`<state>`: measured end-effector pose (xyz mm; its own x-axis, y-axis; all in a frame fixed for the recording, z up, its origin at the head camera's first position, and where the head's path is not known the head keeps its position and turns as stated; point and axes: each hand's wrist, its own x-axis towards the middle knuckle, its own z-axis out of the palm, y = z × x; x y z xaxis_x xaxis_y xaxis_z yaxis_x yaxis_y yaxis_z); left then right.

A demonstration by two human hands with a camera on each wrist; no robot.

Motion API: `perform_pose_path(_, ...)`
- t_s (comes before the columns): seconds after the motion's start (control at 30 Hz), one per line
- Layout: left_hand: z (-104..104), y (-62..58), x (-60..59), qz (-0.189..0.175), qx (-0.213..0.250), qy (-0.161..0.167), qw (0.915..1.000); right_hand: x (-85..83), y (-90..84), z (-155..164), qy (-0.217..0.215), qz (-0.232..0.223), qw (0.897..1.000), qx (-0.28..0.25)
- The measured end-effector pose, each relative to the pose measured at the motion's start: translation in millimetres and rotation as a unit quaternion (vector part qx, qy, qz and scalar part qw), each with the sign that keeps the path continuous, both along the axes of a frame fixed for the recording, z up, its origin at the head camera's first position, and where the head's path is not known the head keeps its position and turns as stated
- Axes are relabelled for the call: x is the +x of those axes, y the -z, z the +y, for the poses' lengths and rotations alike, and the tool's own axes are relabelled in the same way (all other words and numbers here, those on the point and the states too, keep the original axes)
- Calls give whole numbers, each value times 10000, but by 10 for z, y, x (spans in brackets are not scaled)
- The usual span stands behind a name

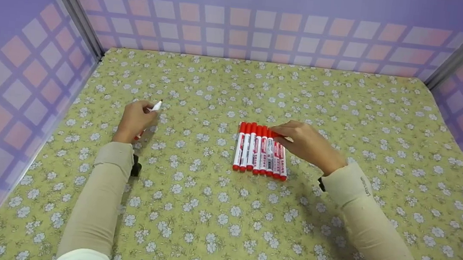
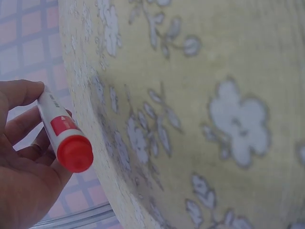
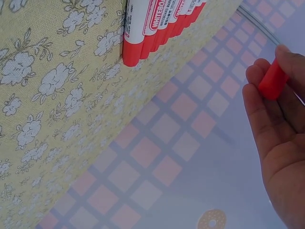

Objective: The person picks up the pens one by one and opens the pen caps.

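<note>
My left hand (image 1: 134, 119) pinches a whiteboard marker (image 2: 59, 126) between thumb and fingers, a little above the cloth on the left side. The marker has a white body, a red end, and a bare tip that points up and away in the head view. With its fingertips my right hand (image 1: 305, 144) holds a red marker cap (image 3: 274, 81). That hand hovers over the upper right end of a row of whiteboard markers (image 1: 257, 154), hiding some of their caps. The row's markers lie side by side, red caps away from me and red ends toward me.
A yellow-green floral cloth (image 1: 197, 212) covers the table. Purple panels with pink and white squares (image 1: 238, 23) stand at the back and both sides, joined by grey metal posts (image 1: 72, 5) at the corners.
</note>
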<state>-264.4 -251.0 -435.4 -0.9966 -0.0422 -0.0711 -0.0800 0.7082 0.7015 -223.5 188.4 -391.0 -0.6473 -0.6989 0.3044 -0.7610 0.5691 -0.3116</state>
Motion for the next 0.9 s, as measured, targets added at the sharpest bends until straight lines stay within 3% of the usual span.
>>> perform_pose_path(0.4,-109,46,31,-565,31,-257,9981,18,22,14,101,-19,9999,78)
perform_pose_path(0.67,-127,31,67,-662,-342,-436,9963,26,17,16,179,-59,9997,163)
perform_pose_path(0.9,-136,42,72,-804,-401,-466,9949,21,16,14,146,-43,9998,136)
